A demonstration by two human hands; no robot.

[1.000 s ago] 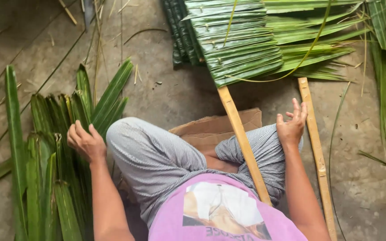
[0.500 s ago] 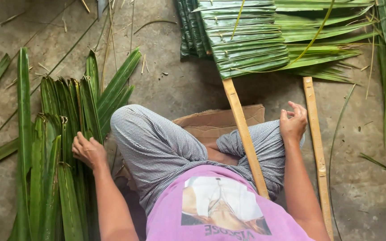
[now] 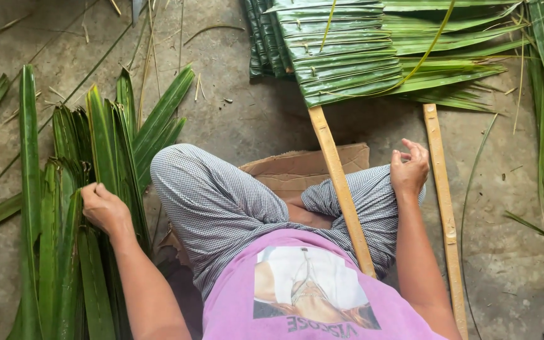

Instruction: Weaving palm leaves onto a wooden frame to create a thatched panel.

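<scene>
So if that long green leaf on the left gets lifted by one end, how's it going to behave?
The leaf under the left hand is long, narrow and thin, so it probably feels light and droops at its free end. A fold along its length may keep it fairly stiff near the grip. Its glossy surface looks smooth, so it might slide against the pile.

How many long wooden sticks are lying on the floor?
2. One wooden stick runs from the stitched leaf panel down across the person's lap. The other stick lies beside the right hand. Leaves may hide more.
</scene>
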